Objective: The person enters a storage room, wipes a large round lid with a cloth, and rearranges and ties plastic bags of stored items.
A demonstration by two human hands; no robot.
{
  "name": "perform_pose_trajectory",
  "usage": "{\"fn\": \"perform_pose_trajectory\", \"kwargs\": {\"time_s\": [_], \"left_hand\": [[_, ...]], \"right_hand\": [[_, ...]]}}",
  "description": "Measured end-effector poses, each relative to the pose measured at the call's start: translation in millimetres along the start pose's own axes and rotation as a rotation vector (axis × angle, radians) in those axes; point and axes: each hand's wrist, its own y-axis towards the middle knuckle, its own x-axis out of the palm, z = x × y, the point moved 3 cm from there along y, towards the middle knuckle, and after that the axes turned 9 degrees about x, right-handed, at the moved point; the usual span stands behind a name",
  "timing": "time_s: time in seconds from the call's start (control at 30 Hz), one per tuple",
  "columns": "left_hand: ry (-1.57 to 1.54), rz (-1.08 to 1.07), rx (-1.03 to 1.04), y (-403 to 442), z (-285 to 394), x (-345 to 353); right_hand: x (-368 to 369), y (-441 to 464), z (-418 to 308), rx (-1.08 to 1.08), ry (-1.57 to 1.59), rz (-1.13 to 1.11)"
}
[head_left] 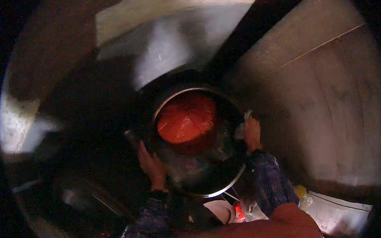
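A wide, dark, round pan [209,168] with a shiny metal rim is in front of me, below the middle of the view. Inside it, a glossy red rounded mass [184,121] with ridges fills the far left part; what it is I cannot tell. Steam or a pale haze blurs the near part. My left hand [152,164] is at the pan's left side, closed there, its grip partly lost in shadow. On the right side, my right hand [252,131] is closed at the pan's edge, with something small and whitish by its fingers.
A brown panelled wall [324,101] rises on the right, with a dark post [254,28] beyond the pan. Below lie a pale round dish [221,210], clear plastic bags [254,211] and a white printed sheet [340,212]. Deep shadow covers the left.
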Motion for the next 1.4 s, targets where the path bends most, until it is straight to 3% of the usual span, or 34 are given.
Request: {"fn": "perform_pose_trajectory", "kwargs": {"time_s": [0.03, 0.1, 0.13, 0.17, 0.23, 0.27, 0.33, 0.4, 0.53, 0.63, 0.67, 0.7, 0.8, 0.83, 0.97, 1.17, 1.2, 1.27, 1.33, 1.4], "left_hand": [[-0.013, -0.001, -0.005, -1, 3, -3], [-0.010, 0.005, 0.037, -7, 7, -4], [-0.003, 0.024, 0.009, -17, 3, -2], [0.005, 0.010, 0.008, -13, 3, -4], [0.028, 0.116, 0.181, -4, 20, -15], [0.025, 0.076, 0.191, 3, 25, -19], [-0.086, 0.068, 0.237, 14, 42, -42], [-0.069, 0.048, 0.162, -3, 28, -50], [-0.027, 0.055, 0.072, -10, 41, -52], [-0.089, 0.082, 0.202, 20, 33, -35], [-0.087, 0.091, 0.203, 7, 46, -25], [-0.078, 0.057, 0.156, 48, 28, -27], [-0.070, 0.050, 0.083, 2, 80, 19], [-0.071, 0.029, 0.039, 30, 61, 8], [-0.064, 0.073, 0.131, -16, 113, 51], [-0.049, 0.015, 0.119, 77, 79, -36], [-0.496, -0.067, -0.232, 86, 71, -60], [-0.913, -0.200, -0.608, 57, 67, -63], [-0.012, 0.041, 0.111, 25, 71, -65], [-0.032, 0.025, 0.160, -3, 70, -69]], "right_hand": [[1, -20, 4, -0.032, -0.043, 0.039], [-18, -64, 7, 0.238, 0.279, 0.026], [10, -78, 17, 0.206, 0.259, 0.001], [57, -96, 31, 0.121, 0.138, 0.135], [52, -126, 28, 0.068, 0.005, 0.240], [51, -148, 22, 0.177, 0.124, -0.029], [-4, -213, -13, 0.021, -0.300, -0.273], [-32, -259, 9, 0.041, -0.264, -0.317], [-106, -183, 46, -0.087, 0.196, -0.122], [-127, -84, 54, -0.231, 0.172, 0.110], [-119, -65, 69, -0.258, 0.151, 0.159], [-110, -47, 60, -0.248, 0.161, 0.147], [-46, -57, 142, -0.181, 0.289, 0.122], [-38, -51, 111, -0.153, 0.326, 0.094], [-9, -102, 114, 0.002, 0.320, 0.011], [-25, -199, -41, 0.092, 0.310, -0.197], [-29, -214, -53, 0.083, 0.330, -0.227], [-33, -245, -65, 0.064, 0.382, -0.299], [-41, -267, -63, 0.058, 0.464, -0.337], [-50, -273, -38, 0.073, 0.554, -0.320]]}}
